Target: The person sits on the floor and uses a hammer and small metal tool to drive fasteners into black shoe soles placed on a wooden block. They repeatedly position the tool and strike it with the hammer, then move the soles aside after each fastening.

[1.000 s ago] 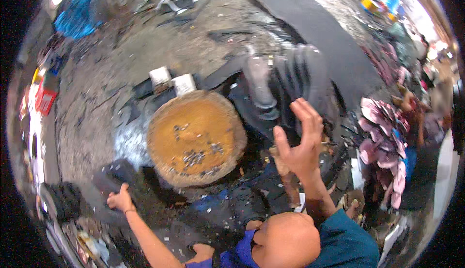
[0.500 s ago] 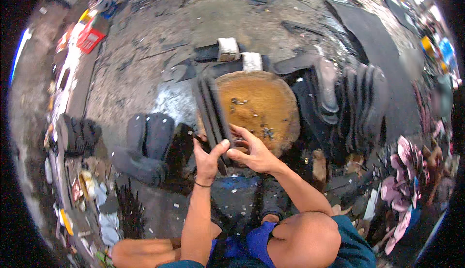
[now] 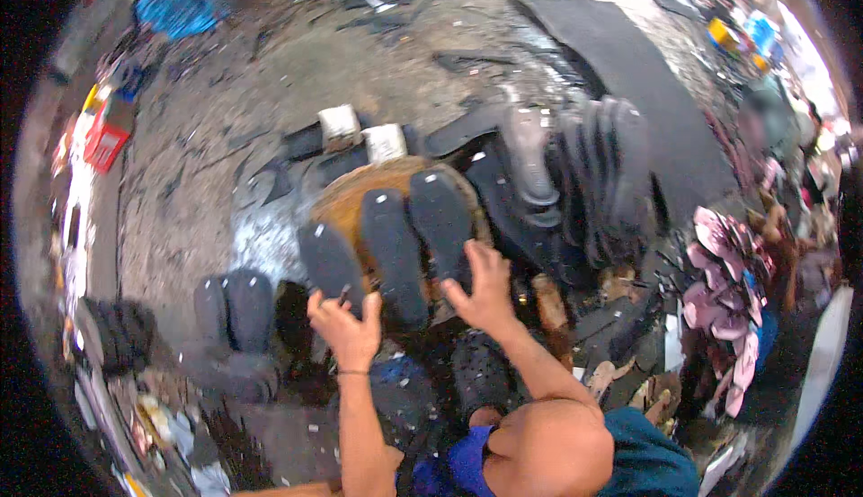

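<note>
Three dark shoe soles lie side by side, spread across a round wooden block. My left hand is at the near end of the left sole, thumb and fingers apart. The middle sole lies between my hands. On the right sole, the fingertips of my right hand are at or against the near right edge, fingers spread. Neither hand is closed round a sole. Whether the left fingertips touch theirs, I cannot tell.
Dark soles lie together at the left. Right of the block stands a row of soles, with a long dark sheet behind. White-banded dark pieces lie beyond the block. Pink cut pieces are heaped at the right.
The stack of soles held upright between both hands is now laid out flat across the block. My hands have let go and moved apart. The view has shifted to the right.
</note>
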`<move>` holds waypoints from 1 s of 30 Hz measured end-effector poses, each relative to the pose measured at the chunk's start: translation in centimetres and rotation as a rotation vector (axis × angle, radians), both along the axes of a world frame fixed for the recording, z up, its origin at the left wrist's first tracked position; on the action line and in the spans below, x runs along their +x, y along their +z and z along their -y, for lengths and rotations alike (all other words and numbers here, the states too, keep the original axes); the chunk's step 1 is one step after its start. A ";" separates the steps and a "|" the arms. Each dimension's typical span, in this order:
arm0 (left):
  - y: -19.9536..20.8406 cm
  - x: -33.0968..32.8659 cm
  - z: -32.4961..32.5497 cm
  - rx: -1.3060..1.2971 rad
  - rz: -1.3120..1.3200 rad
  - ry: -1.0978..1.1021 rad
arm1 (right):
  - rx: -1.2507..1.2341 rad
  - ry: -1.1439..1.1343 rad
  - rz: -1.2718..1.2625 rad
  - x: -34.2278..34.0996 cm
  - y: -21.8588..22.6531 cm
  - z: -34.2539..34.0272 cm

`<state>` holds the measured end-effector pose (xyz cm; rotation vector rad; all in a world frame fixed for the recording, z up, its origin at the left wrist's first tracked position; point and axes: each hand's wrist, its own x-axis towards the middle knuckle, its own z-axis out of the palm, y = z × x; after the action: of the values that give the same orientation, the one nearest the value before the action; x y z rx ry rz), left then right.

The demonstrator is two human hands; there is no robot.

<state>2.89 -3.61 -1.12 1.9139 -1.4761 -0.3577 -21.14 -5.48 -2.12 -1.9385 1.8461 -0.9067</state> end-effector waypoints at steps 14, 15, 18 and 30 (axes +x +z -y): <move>-3.3 0.2 -1.5 0.012 0.186 -0.031 | 0.177 -0.063 -0.029 2.5 0.6 0.9; -3.2 0.9 -1.3 -0.001 0.113 -0.007 | 0.136 -0.055 0.018 2.3 0.2 1.1; -0.6 1.6 -0.6 0.034 0.060 0.029 | 0.129 0.046 0.008 3.4 1.5 1.0; 5.0 -5.5 -2.1 0.257 -1.194 -0.205 | 0.785 0.131 0.933 1.5 4.5 -3.6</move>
<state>-2.58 -1.49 3.89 1.2342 -0.7872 -1.5156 -19.59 -1.91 2.39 -0.8908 1.1986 -0.6923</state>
